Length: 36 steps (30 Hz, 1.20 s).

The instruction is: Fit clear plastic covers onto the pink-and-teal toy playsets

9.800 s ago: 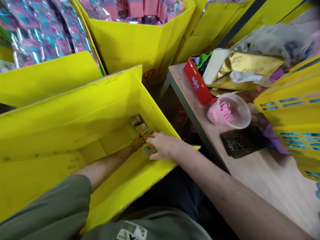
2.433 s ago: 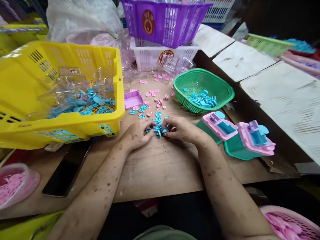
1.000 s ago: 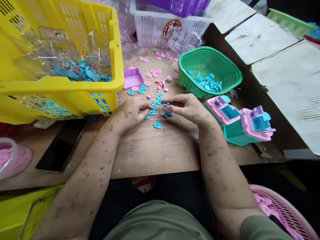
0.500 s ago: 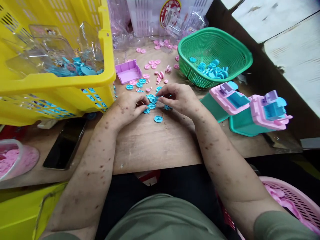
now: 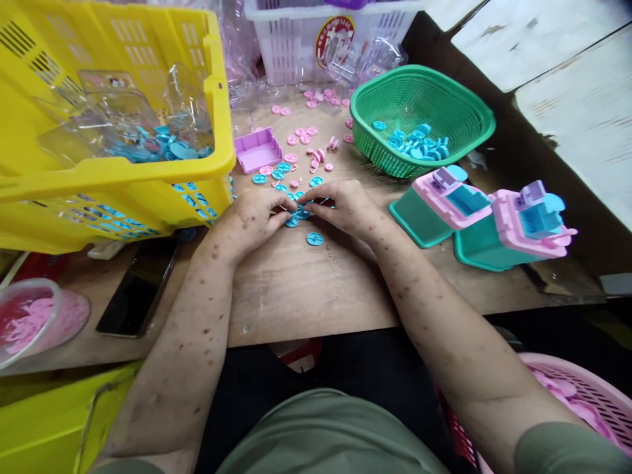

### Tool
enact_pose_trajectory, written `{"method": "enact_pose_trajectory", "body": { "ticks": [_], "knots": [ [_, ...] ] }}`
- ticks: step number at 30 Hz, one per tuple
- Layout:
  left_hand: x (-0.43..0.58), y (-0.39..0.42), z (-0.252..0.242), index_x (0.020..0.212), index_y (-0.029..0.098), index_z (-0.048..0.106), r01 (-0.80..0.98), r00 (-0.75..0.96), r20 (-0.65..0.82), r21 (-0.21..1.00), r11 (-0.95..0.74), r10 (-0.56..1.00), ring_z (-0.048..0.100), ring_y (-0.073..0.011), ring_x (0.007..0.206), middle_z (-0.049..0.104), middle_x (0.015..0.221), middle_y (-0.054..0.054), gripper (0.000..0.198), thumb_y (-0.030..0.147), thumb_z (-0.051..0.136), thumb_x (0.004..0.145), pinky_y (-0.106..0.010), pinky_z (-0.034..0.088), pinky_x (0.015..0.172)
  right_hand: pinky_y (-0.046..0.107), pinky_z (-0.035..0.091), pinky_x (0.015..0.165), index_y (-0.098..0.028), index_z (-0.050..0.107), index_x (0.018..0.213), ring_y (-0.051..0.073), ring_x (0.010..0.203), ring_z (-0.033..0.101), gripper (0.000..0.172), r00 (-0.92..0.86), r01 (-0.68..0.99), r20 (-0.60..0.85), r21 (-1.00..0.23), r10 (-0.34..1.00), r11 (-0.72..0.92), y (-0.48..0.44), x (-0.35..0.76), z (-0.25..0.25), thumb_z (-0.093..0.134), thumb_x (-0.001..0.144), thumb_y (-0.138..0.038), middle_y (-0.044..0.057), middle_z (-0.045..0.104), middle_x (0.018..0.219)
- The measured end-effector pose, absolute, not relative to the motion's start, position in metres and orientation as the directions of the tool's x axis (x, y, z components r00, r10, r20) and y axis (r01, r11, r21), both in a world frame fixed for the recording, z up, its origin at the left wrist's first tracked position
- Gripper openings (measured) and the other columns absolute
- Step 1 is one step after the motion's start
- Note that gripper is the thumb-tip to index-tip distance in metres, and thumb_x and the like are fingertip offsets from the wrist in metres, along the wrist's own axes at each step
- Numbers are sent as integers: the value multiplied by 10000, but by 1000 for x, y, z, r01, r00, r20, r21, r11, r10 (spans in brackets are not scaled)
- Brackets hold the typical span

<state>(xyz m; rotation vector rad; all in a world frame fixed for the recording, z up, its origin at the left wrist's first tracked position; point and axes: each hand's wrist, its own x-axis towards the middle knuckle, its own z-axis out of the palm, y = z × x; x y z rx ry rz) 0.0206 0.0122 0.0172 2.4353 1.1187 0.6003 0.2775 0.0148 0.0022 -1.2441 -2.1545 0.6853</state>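
Left hand [image 5: 251, 216] and right hand [image 5: 346, 207], fingertips at blue discs [image 5: 291, 222] on table [image 5: 306, 289]; green basket [image 5: 395, 162] beyond.

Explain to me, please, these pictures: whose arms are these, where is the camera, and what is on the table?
No robot here: a person works with two bare hands, and one camera worn on the head looks forward and down; every picture comes from it. The left hand and right hand are close together at small blue discs on the wooden table; the fingertips are among them, but I cannot tell what each hand holds. Beyond them lie pink pieces and a purple tray. To the left are a yellow crate and a phone; to the right, a green basket with blue parts and two teal boxes with pink lids.
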Motion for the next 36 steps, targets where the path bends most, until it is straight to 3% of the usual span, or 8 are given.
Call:
{"method": "enact_pose_trajectory", "body": {
  "ticks": [6,13,19,24,29,36],
  "knots": [
    [22,14,16,1180,214,871,627,612,225,445,-639,758,793,-248,1080,866,1161,-58,220,134,736,1026,-408,624,1096,361,583,984,-290,931,1220,258,1025,790,217,-445,641,205,-606,872,470,18,274,-3,826,1043,-221,36,887,1145],
    [25,14,15,1088,225,881,634,608,229,436,-639,760,791,-229,989,863,1084,-50,165,137,761,1016,-368,628,1002,346,517,911,-261,937,1160,250,1014,726,192,-500,652,243,-526,831,546,16,269,-6,809,1047,-174,55,855,1115],
    [23,14,17,1001,233,873,653,619,219,390,-649,754,788,-257,999,849,1026,-53,106,182,781,1006,-390,625,966,347,508,871,-263,945,1170,233,928,709,190,-434,712,201,-521,878,471,16,267,-5,866,1016,-185,45,852,1088],
    [26,17,8,1033,253,893,658,619,207,388,-645,757,792,-278,1082,859,1110,-62,142,188,777,986,-420,622,1024,345,514,909,-272,943,1192,235,962,728,194,-409,725,159,-541,898,426,15,266,-2,868,1023,-213,30,848,1060],
    [31,14,8,1019,259,883,719,544,157,419,-554,825,787,-287,1009,852,1049,-54,122,210,789,958,-442,631,1017,351,532,994,-245,914,1154,257,1077,764,160,-376,737,175,-539,910,408,7,259,1,849,1025,-177,44,868,1143],
    [40,-5,13,1191,167,766,855,465,158,176,-488,871,709,-426,1301,745,1336,-211,212,170,649,1014,-591,597,1181,340,588,968,-236,841,1268,243,1079,795,310,-484,599,196,-636,853,486,3,273,4,876,965,-178,48,879,1239]
  ]
}}
